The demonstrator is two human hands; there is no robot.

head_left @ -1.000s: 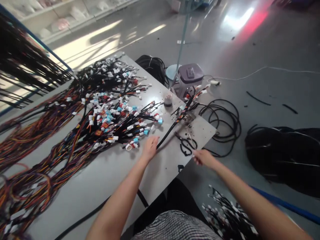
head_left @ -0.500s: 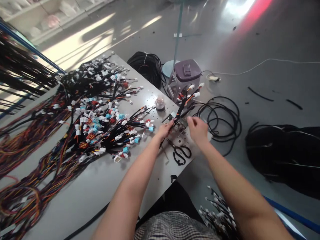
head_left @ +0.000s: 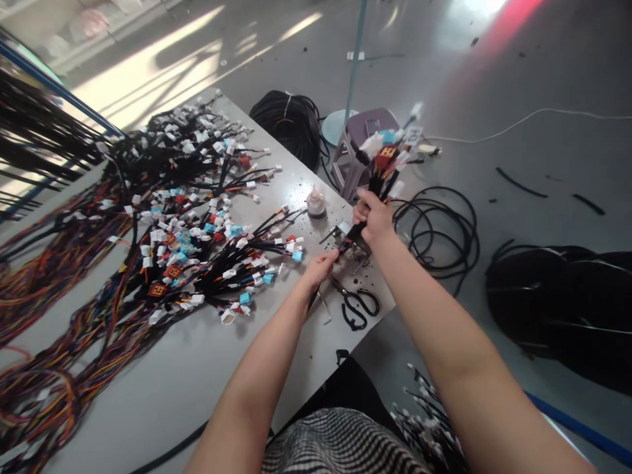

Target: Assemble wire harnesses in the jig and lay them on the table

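A black-sleeved wire harness (head_left: 356, 232) stretches between my two hands over the table's corner. My right hand (head_left: 374, 216) is wrapped round its upper part, just below a bunch of white, blue and red connectors (head_left: 388, 150). Lower down, my left hand (head_left: 320, 268) pinches the same harness where orange and coloured wires show. Black-handled scissors (head_left: 359, 304) lie on the table close to my hands. A thin bent metal rod (head_left: 324, 309) rests beside them. Behind the left hand stands a small clear bottle (head_left: 316, 203) with dark contents.
Many harnesses with connectors (head_left: 197, 243) cover the left of the table (head_left: 276, 342). Beyond the edge are a purple stool (head_left: 351, 164), a black tubing coil (head_left: 289, 128), a loose black coil (head_left: 419, 243) and a large black roll (head_left: 557, 309) on the floor.
My right hand has closed round the harness below its connectors, which now stand higher and more upright. My left hand has shifted slightly down and left, still pinching.
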